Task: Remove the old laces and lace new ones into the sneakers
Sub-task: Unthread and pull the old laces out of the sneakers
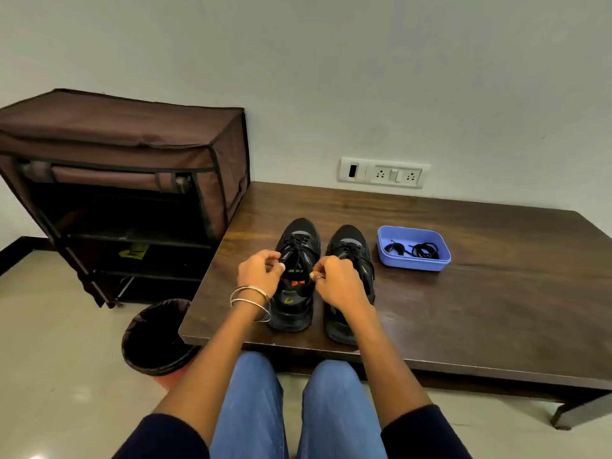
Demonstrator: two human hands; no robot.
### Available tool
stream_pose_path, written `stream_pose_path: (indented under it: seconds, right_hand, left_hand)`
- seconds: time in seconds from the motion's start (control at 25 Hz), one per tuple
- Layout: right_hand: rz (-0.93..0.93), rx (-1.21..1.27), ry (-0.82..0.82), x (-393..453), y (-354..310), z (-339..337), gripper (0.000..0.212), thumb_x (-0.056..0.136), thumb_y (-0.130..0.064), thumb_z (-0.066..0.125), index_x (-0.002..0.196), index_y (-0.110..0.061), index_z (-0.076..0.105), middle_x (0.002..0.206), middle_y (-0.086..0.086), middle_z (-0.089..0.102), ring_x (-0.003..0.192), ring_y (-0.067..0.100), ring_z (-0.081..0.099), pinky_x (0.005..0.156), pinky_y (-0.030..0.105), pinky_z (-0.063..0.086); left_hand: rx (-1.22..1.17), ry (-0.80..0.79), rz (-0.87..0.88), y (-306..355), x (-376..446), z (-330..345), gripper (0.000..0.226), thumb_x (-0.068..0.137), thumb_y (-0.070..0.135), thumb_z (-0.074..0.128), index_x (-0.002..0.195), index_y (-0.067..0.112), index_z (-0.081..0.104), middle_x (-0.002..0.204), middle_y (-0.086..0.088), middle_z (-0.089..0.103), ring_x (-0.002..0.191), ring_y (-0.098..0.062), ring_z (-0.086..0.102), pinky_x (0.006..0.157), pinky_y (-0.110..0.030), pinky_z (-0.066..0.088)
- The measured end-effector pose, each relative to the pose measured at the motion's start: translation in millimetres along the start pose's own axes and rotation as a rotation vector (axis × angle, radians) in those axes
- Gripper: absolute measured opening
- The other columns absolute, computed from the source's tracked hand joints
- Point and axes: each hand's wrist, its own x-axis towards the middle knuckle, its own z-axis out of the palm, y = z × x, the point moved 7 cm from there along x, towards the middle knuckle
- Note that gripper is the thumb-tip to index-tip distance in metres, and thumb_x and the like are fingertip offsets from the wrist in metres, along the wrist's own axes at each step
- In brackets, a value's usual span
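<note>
Pale plaster wall (331, 61) and glossy beige floor tiles (49, 359) frame a low, dark brown wooden table (480, 309) whose long back edge sits against the wall, under a white switch-and-socket plate (384, 172); its near edge runs just past the person's blue-jeaned knees (255, 392), and a broad stretch of bare tabletop lies to the right. At the table's left end stands a brown fabric-covered shoe rack (126, 160) with its front flap rolled up, its side touching or just beside the table's edge. On the floor by the near left corner sits a round bin lined with a dark bag (155, 339). Two black sneakers stand side by side near the front edge, toes toward the wall: the left black sneaker (296, 276) and the right black sneaker (349, 260). Well apart from the front edge, just right of the shoes, a shallow lilac plastic tray (414, 263) holds coiled black laces (425, 250). The left hand (260, 271), with thin metal bangles (250, 301) at the wrist, and the right hand (337, 281) hover over the left sneaker's opening, fingers curled, each pinching an end of its old black lace (298, 245).
</note>
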Motion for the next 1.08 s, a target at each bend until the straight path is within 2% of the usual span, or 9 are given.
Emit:
stream_pose_path:
  seconds: [0.08,0.2,0.32,0.4,0.48,0.6,0.76,0.96,1.08]
  right_hand:
    - [0.006,-0.069,0.007,16.0,-9.6,3.8,0.017,0.095,-0.022,0.055,0.099,-0.006,0.060,0.099,0.016,0.063,0.092,0.036,0.058,0.066,0.036,0.043]
    - [0.025,-0.020,0.117,35.6,-25.7,2.9,0.014,0.096,-0.018,0.055,0.097,-0.005,0.060,0.097,0.013,0.064,0.093,0.033,0.061,0.065,0.035,0.043]
    - [0.033,0.080,0.190,48.1,-25.9,10.4,0.027,0.095,-0.014,0.055,0.121,-0.007,0.059,0.114,0.012,0.062,0.108,0.030,0.059,0.083,0.041,0.051]
    - [0.000,0.083,0.155,51.2,-24.8,23.3,0.038,0.094,-0.012,0.056,0.132,-0.010,0.055,0.125,0.012,0.059,0.119,0.029,0.053,0.096,0.040,0.047]
    - [-0.049,0.063,0.118,47.6,-22.9,34.6,0.039,0.094,-0.009,0.056,0.133,-0.012,0.055,0.126,0.012,0.057,0.122,0.029,0.047,0.098,0.036,0.042]
    - [-0.107,0.058,0.071,36.8,-22.8,45.3,0.041,0.093,-0.009,0.054,0.134,-0.014,0.054,0.122,0.013,0.053,0.116,0.031,0.047,0.096,0.034,0.038]
    - [-0.135,0.067,0.004,24.9,-30.6,55.7,0.045,0.091,-0.011,0.058,0.135,-0.018,0.054,0.119,0.015,0.051,0.108,0.032,0.055,0.096,0.042,0.047]
    - [-0.086,0.143,-0.065,19.0,-31.5,47.0,0.030,0.088,-0.017,0.068,0.117,-0.010,0.062,0.095,0.005,0.056,0.082,0.016,0.055,0.088,0.029,0.047]
    - [-0.099,0.215,-0.052,20.6,-29.5,38.4,0.019,0.093,-0.019,0.062,0.106,-0.007,0.069,0.089,0.005,0.069,0.087,0.016,0.061,0.088,0.033,0.049]
  left_hand:
    - [0.044,-0.024,0.024,6.8,11.6,9.1,0.029,0.082,0.017,0.070,0.111,0.013,0.068,0.103,-0.005,0.070,0.097,-0.020,0.064,0.091,-0.027,0.047]
    - [0.138,-0.044,0.029,13.1,22.5,23.8,0.035,0.081,0.017,0.072,0.115,0.015,0.066,0.111,-0.006,0.065,0.105,-0.022,0.061,0.096,-0.031,0.045]
    - [0.105,-0.027,0.021,1.8,28.6,25.9,0.034,0.081,0.009,0.070,0.114,0.014,0.066,0.112,-0.006,0.064,0.104,-0.022,0.061,0.093,-0.029,0.046]
    - [0.095,-0.002,0.020,-6.0,27.6,22.4,0.031,0.081,0.008,0.069,0.111,0.016,0.068,0.109,-0.004,0.065,0.099,-0.020,0.063,0.086,-0.027,0.047]
    - [0.142,0.034,0.032,-9.9,21.2,15.7,0.029,0.081,0.011,0.068,0.109,0.019,0.070,0.106,-0.002,0.065,0.093,-0.020,0.063,0.078,-0.028,0.047]
    - [0.118,0.084,0.039,-15.2,8.2,5.4,0.035,0.077,0.010,0.068,0.109,0.025,0.071,0.099,-0.001,0.064,0.084,-0.018,0.062,0.072,-0.026,0.047]
    - [0.132,0.078,0.027,-21.1,-8.0,-2.5,0.042,0.076,0.011,0.068,0.114,0.030,0.070,0.091,-0.003,0.056,0.082,-0.023,0.057,0.075,-0.031,0.050]
    - [0.109,0.102,0.058,-30.9,-22.3,-1.7,0.039,0.081,0.012,0.066,0.117,0.028,0.068,0.090,-0.006,0.052,0.088,-0.031,0.055,0.080,-0.039,0.048]
    - [0.159,0.123,0.080,-29.7,-29.5,-2.5,0.034,0.088,0.019,0.063,0.121,0.027,0.066,0.095,-0.008,0.055,0.093,-0.029,0.050,0.078,-0.035,0.042]
